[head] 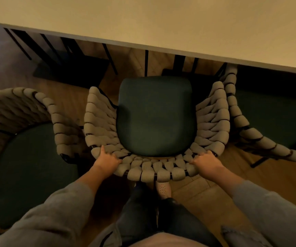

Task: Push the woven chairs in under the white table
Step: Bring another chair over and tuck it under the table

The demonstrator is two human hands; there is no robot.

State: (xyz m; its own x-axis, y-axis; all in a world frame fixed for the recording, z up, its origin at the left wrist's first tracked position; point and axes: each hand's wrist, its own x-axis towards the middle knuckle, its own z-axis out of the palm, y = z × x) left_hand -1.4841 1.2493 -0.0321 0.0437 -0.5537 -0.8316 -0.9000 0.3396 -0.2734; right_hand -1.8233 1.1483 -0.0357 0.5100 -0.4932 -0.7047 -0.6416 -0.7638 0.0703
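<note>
Three woven chairs face the white table [161, 24]; the middle chair [161, 172] stands with its seat front just short of the table edge. Its arms crowd the left chair [36, 166] and right chair [272, 113], so a crooked shove could snag them. Thick beige rope [99, 118] rings its dark green cushion [154, 114]. Both the left hand [108, 160] and right hand [206, 162] grip the back rim, fingers curled over it.

The wooden plank floor [277, 179] lay in dim, yellowish light. Farther off, thin black legs [110, 58] stood on it in deep shadow; what they carried was unclear.
</note>
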